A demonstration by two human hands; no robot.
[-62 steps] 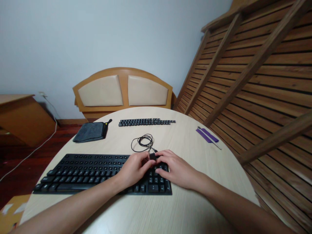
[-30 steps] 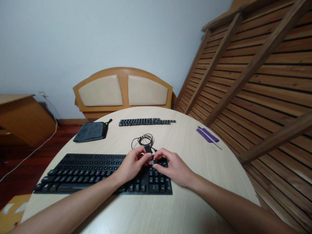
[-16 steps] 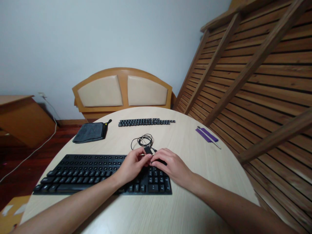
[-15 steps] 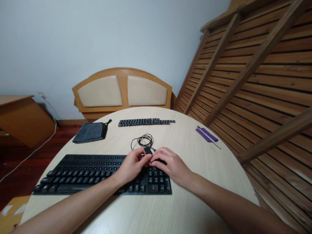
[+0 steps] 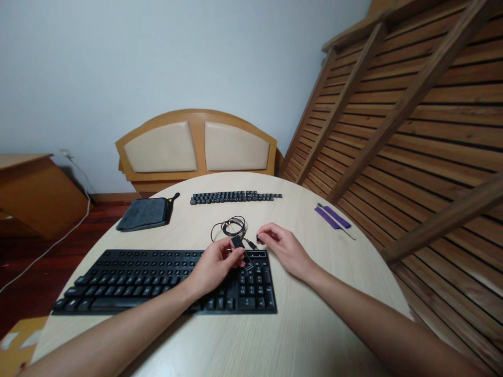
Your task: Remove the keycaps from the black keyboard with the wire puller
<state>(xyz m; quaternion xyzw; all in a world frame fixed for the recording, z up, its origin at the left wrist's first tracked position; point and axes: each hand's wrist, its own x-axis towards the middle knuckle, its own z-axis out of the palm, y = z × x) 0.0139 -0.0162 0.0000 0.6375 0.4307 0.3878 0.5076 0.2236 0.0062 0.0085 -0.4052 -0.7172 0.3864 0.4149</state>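
My left hand [image 5: 214, 266] is closed around the black handle of a keycap puller [image 5: 238, 242], over the right part of a black keyboard [image 5: 133, 283]. Its thin wire prongs point down toward the number pad. My right hand [image 5: 286, 250] is off the keyboard's upper right corner, with thumb and fingertips pinched on a small black keycap [image 5: 258, 238]. Keycaps fill most of the keyboard; the part under my left hand is hidden. Behind it lies the coiled black cable [image 5: 234, 226], its plug end close to the keyboard's back edge.
Several loose keycaps [image 5: 231, 197] stand in rows toward the table's far side. A grey cloth pouch [image 5: 143, 213] lies at the left. At the right are purple strips [image 5: 328, 217] and a thin metal tool [image 5: 346, 230]. A wooden slatted panel [image 5: 412, 131] leans beyond the table [image 5: 314, 324].
My right hand has moved away to the right from the puller, carrying the small keycap. The puller's wire prongs now show. My left hand has stayed in place.
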